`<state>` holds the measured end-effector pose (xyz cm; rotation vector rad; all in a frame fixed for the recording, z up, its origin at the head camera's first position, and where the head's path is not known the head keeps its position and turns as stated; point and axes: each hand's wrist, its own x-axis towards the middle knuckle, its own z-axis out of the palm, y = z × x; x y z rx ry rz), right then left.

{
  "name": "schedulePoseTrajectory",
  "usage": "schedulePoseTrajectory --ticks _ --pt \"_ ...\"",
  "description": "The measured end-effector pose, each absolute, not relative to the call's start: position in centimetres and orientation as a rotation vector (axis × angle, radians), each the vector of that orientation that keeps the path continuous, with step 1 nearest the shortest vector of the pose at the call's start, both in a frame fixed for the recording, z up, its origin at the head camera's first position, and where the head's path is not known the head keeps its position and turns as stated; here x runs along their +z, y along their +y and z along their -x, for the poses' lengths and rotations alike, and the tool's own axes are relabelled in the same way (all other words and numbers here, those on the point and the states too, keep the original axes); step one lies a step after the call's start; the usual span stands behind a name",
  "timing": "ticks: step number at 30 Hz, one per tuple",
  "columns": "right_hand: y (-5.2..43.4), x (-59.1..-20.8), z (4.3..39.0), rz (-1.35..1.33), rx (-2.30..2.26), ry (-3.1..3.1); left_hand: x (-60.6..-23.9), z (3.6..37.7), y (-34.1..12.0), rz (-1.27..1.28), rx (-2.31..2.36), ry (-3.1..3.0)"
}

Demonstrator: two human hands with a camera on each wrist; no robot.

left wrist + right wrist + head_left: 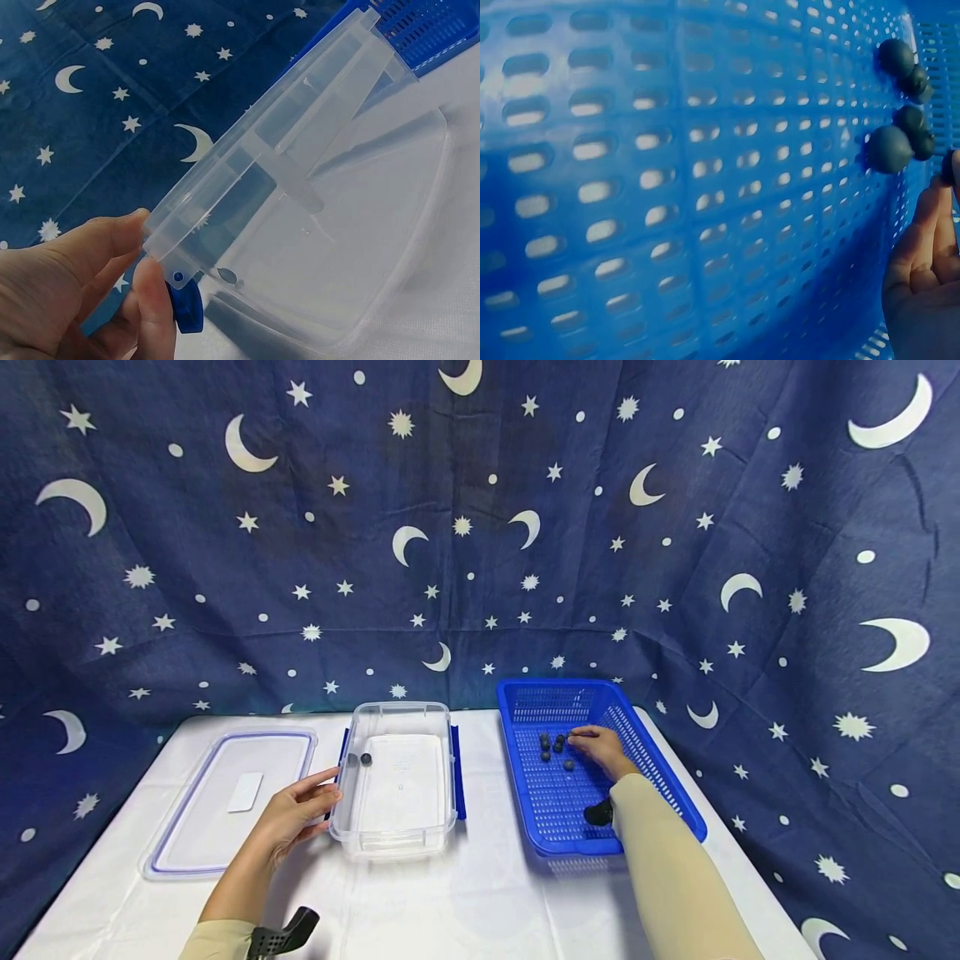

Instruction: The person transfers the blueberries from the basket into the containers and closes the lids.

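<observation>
My left hand (294, 810) pinches the left rim of a clear plastic storage box (401, 842), beside a blue side latch (187, 304). Inside the box, near its left wall, lies one small dark ball (366, 759) resembling a blueberry. My right hand (602, 750) reaches down into a blue perforated plastic basket (531, 810). Between its thumb and fingertips is a dark ball (949, 168), partly cut off by the right wrist view's edge. Several more dark balls (889, 149) lie on the basket floor, to the left of the fingertips in the head view.
A clear lid (198, 802) with a bluish seal and a white label lies flat left of the box. All stand on a white-covered table (495, 893). A dark blue curtain (465, 585) with moons and stars hangs close behind the basket and box.
</observation>
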<state>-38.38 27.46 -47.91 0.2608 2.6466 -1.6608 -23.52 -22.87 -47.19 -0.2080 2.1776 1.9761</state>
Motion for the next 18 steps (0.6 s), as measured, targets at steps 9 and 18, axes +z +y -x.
schedulePoseTrajectory --ticks 9,18 --pt "26.1 -47.2 38.9 -0.188 -1.71 2.589 -47.1 23.5 -22.8 0.218 1.999 2.165" --pt "24.8 -46.2 39.6 -0.07 -1.671 2.604 -47.0 23.4 -22.7 0.239 2.022 2.156"
